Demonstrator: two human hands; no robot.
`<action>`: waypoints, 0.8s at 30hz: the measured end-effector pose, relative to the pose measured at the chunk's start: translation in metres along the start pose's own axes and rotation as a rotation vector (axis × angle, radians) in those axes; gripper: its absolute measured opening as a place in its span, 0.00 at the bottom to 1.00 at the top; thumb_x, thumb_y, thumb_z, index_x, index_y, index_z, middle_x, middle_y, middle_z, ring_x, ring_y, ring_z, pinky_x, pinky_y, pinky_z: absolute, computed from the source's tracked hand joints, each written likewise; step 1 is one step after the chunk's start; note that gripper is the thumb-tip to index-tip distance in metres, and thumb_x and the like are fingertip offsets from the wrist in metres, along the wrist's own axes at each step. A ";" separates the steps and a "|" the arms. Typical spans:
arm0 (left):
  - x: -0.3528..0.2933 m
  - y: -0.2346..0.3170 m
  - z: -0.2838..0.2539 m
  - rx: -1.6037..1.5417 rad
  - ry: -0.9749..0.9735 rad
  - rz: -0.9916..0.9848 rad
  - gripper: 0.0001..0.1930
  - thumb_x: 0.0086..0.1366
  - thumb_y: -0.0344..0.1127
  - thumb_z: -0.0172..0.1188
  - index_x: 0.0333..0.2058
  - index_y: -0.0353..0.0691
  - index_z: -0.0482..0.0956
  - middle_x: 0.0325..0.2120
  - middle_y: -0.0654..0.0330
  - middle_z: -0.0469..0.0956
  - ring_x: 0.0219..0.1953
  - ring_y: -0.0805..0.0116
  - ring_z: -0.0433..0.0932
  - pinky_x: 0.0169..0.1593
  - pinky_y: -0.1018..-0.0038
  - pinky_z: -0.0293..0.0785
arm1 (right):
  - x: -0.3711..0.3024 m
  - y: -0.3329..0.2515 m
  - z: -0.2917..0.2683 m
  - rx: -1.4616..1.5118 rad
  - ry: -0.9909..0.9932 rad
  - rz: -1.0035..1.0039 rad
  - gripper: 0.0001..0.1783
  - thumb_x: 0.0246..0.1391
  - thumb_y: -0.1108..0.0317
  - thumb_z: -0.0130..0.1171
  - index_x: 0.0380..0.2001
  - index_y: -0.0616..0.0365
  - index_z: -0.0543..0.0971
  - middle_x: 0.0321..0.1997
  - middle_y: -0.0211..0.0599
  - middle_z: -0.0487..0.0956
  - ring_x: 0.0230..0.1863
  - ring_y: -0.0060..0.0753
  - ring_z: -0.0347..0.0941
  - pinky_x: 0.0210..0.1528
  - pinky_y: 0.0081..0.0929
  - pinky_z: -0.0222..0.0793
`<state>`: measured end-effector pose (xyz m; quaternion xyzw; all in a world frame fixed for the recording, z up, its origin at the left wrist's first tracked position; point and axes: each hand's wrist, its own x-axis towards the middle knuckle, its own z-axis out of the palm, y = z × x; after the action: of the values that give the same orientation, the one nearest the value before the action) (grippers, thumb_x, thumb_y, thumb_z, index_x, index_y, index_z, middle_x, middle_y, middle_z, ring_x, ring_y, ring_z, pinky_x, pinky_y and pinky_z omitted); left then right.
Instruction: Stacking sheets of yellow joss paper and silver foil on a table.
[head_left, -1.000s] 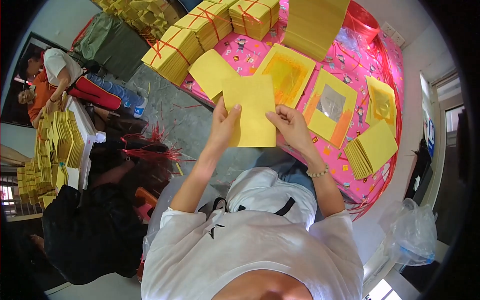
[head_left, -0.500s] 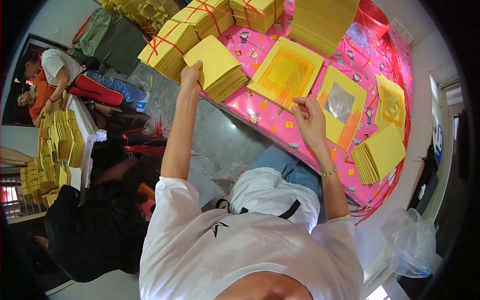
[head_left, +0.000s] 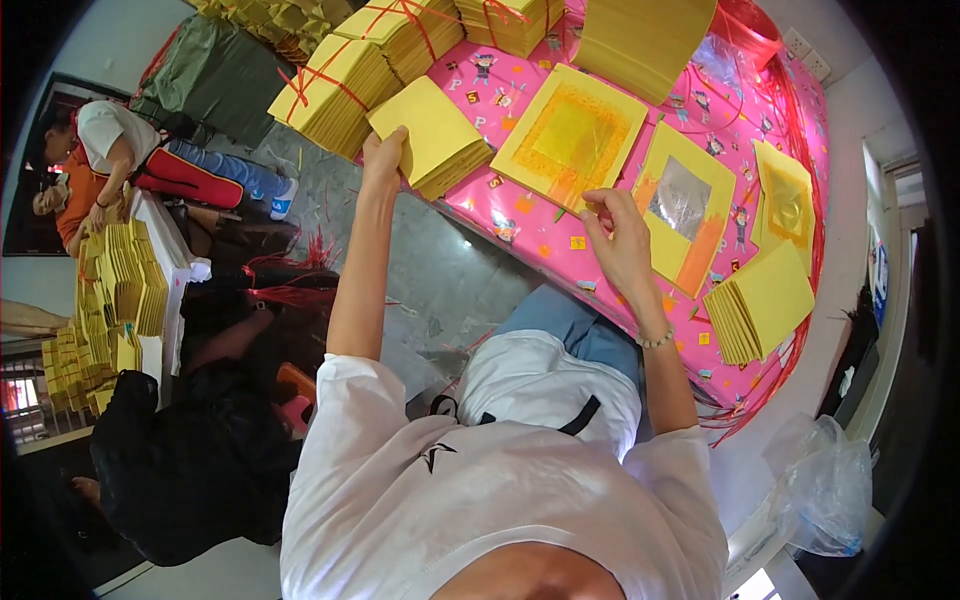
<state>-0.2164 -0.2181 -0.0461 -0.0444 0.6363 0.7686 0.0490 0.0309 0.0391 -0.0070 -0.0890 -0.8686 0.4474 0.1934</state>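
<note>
My left hand (head_left: 386, 160) is closed on the left edge of a stack of yellow paper (head_left: 430, 132) at the table's near left edge. The thumb lies on top of the stack; the other fingers are hidden. Right of it lies a larger yellow pad (head_left: 520, 160) with a gold-orange printed square and an orange strip along its near edge. My right hand (head_left: 622, 238) is by that pad's near right corner, fingers curled in toward the thumb. Whatever it may hold is too small to make out. Beside it lies a yellow sheet with a silver square (head_left: 682, 200).
Bundles of yellow paper tied with red string (head_left: 335, 95) line the far left of the pink patterned table (head_left: 560, 245). A fanned yellow stack (head_left: 760, 305) lies at the right, near red strings (head_left: 815, 290). Left, another person (head_left: 115, 140) bends over a table of folded yellow paper (head_left: 140, 280).
The stack under my left hand is more even and compressed, its loose side layers closer together. My right hand has barely moved, and the view has shifted slightly.
</note>
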 end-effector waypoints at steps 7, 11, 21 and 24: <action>0.001 -0.006 0.003 0.197 0.077 0.092 0.14 0.60 0.27 0.55 0.43 0.26 0.70 0.40 0.51 0.77 0.40 0.63 0.77 0.43 0.71 0.73 | 0.001 -0.004 -0.003 -0.005 -0.006 -0.020 0.11 0.49 0.72 0.59 0.38 0.61 0.74 0.35 0.41 0.72 0.32 0.36 0.73 0.35 0.29 0.69; -0.006 -0.004 0.011 0.693 0.175 0.282 0.21 0.54 0.36 0.60 0.42 0.26 0.69 0.39 0.41 0.76 0.42 0.51 0.77 0.46 0.62 0.71 | 0.000 -0.004 -0.005 -0.048 -0.018 -0.038 0.12 0.48 0.72 0.59 0.38 0.62 0.74 0.36 0.42 0.72 0.32 0.37 0.73 0.35 0.30 0.69; -0.023 0.005 0.013 1.206 0.320 0.568 0.29 0.51 0.41 0.62 0.46 0.25 0.63 0.38 0.37 0.67 0.43 0.40 0.68 0.48 0.55 0.64 | 0.002 -0.002 -0.006 -0.353 0.011 -0.264 0.16 0.42 0.70 0.63 0.36 0.62 0.75 0.38 0.41 0.71 0.42 0.42 0.71 0.40 0.33 0.69; -0.027 0.008 0.013 1.188 0.359 0.644 0.33 0.50 0.41 0.63 0.51 0.28 0.62 0.41 0.39 0.63 0.45 0.42 0.64 0.50 0.56 0.61 | 0.003 0.001 -0.005 -0.362 -0.054 -0.208 0.16 0.40 0.70 0.64 0.36 0.61 0.75 0.37 0.39 0.72 0.41 0.41 0.70 0.40 0.33 0.69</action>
<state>-0.1910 -0.2072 -0.0328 0.0544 0.9286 0.2474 -0.2713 0.0307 0.0446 -0.0044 -0.0202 -0.9442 0.2639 0.1960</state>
